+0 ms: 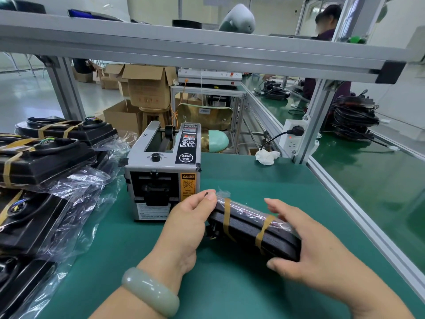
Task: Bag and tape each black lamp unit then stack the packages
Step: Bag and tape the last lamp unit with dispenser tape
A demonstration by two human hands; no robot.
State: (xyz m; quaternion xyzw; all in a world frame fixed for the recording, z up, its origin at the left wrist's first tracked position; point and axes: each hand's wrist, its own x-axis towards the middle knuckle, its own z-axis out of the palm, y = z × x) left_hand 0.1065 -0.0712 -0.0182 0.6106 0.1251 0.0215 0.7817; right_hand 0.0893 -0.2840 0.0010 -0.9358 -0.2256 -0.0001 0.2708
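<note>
Tape dispenser (161,171) just behind-left of the grip on the lamp unit (253,229), stacked packages (46,157) well left, tissue wad (266,157) behind-right, all on table (253,180).

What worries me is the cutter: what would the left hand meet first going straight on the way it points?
Probably the tape dispenser, near its caution label; the left hand, gripping the bagged lamp unit, sits just before it, though depth is unclear.
</note>
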